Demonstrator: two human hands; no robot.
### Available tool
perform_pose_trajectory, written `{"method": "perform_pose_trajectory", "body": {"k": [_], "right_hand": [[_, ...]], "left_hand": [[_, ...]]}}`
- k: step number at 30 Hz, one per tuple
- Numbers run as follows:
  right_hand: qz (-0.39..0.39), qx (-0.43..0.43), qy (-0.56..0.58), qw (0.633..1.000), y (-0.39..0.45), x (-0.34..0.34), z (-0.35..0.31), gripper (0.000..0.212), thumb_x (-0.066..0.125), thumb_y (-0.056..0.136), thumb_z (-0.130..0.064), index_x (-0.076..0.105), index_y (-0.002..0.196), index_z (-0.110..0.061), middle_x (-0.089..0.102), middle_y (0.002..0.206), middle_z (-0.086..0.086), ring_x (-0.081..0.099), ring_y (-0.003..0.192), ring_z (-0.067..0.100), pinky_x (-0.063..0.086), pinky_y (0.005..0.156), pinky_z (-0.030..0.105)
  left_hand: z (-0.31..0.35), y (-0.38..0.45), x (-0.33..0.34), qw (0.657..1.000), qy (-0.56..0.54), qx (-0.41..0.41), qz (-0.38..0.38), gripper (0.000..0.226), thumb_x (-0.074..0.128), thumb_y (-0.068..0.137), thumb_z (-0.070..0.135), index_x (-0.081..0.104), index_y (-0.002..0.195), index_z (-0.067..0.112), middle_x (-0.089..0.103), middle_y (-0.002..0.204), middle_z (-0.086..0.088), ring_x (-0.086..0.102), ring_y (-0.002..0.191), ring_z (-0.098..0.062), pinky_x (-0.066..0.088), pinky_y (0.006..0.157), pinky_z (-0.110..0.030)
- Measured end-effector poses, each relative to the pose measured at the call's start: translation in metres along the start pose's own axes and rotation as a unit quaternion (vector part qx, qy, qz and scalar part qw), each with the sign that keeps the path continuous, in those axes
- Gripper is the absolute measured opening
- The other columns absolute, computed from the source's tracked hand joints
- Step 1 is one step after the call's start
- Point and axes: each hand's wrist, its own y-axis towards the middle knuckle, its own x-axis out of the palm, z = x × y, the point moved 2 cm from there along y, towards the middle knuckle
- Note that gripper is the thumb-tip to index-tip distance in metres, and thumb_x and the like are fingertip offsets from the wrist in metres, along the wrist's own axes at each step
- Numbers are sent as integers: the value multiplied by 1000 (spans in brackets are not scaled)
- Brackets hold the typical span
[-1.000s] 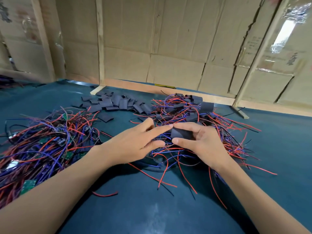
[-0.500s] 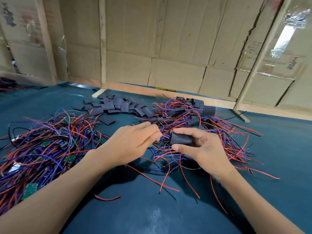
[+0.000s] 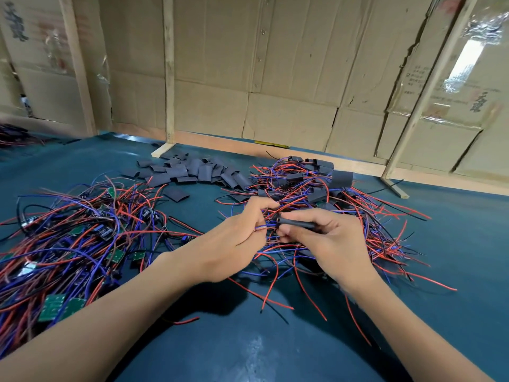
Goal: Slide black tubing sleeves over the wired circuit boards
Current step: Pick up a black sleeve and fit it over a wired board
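At the centre of the frame the right hand (image 3: 327,244) holds a black sleeve (image 3: 297,224) lying almost level, thumb below and fingers curled over its top, the open end pointing left. Just left of it the left hand (image 3: 234,244) pinches a bunch of wires (image 3: 260,228), blue and red, between thumb and fingertips; the wire ends sit right at the sleeve's mouth. Whether a board is already inside the sleeve cannot be told, since the fingers cover most of it.

Both hands hover above the teal table (image 3: 248,354), over the near edge of a pile of sleeved boards (image 3: 316,186) with red, blue and black leads that spreads through the right centre of the frame. Loose red wires trail from it toward the lower centre.

A second, larger tangle of bare boards (image 3: 82,244) fills the left of the frame, with small green circuit boards showing among the wires; two lie at its lower edge (image 3: 60,306).

A heap of flat empty sleeves (image 3: 192,170) lies at upper centre, between the two piles, and one sleeve (image 3: 176,194) sits apart just below it.

Cardboard sheets (image 3: 275,78) on wooden posts stand behind the table.
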Motion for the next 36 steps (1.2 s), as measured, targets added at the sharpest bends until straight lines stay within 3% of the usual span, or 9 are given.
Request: {"method": "perform_pose_trajectory", "body": {"k": [3, 6, 10, 15, 19, 23, 27, 29, 36], "right_hand": [[20, 6, 1, 1000, 4, -8, -3, 24, 73, 80, 16, 77, 83, -7, 76, 74, 14, 74, 64, 23, 58, 65, 23], [71, 3, 4, 997, 10, -22, -5, 21, 72, 80, 16, 76, 83, -4, 75, 72, 16, 74, 64, 26, 60, 64, 28], [114, -3, 5, 993, 17, -42, -8, 29, 74, 79, 13, 78, 76, -15, 76, 71, 9, 75, 65, 25, 62, 69, 30], [89, -8, -5, 996, 18, -50, -8, 25, 77, 79, 7, 80, 83, -17, 77, 77, 9, 76, 69, 24, 60, 70, 26], [24, -39, -163, 985, 14, -49, -7, 37, 87, 75, -9, 76, 102, -31, 77, 100, -13, 72, 93, 2, 50, 83, 12], [-15, -118, -411, 904, 12, -46, -4, 52, 89, 73, -35, 71, 122, -34, 63, 102, -14, 54, 104, 7, 33, 96, 16], [-24, -120, -553, 824, 16, -53, 0, 59, 86, 73, -46, 67, 129, -38, 47, 98, -4, 42, 111, 25, 13, 96, 23], [-42, -99, -580, 807, 16, -55, 0, 60, 84, 74, -50, 66, 130, -38, 44, 97, -7, 42, 114, 27, 11, 93, 23], [-61, -116, -538, 832, 17, -49, -8, 47, 83, 82, -27, 69, 127, -21, 71, 123, -1, 57, 118, 24, 18, 104, 30]], "left_hand": [[-5, 4, 1, 1000, -12, -7, 8, 50, 49, 94, 26, 26, 136, 42, 54, 107, 15, 58, 89, -9, 45, 81, -17], [-19, 6, -12, 982, 189, -23, -3, 54, 59, 90, 51, 36, 136, 36, 56, 115, 16, 55, 108, -7, 44, 96, -28], [-23, 9, -31, 906, 422, -39, 6, 37, 51, 89, 63, 62, 111, 35, 61, 106, 12, 57, 105, -15, 41, 89, -33], [-23, 5, -35, 948, 316, -25, 26, 20, 51, 100, 35, 67, 105, 23, 62, 95, 6, 61, 96, -22, 48, 82, -38], [-17, 5, -31, 969, 239, 27, 54, 25, 47, 104, 26, 64, 118, 14, 55, 93, 6, 59, 92, -25, 47, 84, -41], [-2, 0, -28, 954, 291, 61, 38, 44, 24, 101, 50, 55, 102, 19, 44, 86, 9, 54, 80, -21, 42, 66, -36], [5, -1, -31, 941, 331, 42, 55, 60, 13, 94, 62, 56, 122, 32, 65, 101, 12, 64, 90, -22, 48, 68, -38], [5, -1, -32, 946, 315, 42, 65, 59, 17, 92, 66, 54, 127, 37, 64, 85, 18, 66, 85, -18, 47, 66, -36], [-1, 0, -28, 966, 235, 69, 85, 31, 47, 99, 53, 64, 112, 31, 49, 88, 36, 53, 93, 4, 39, 72, -20]]}}
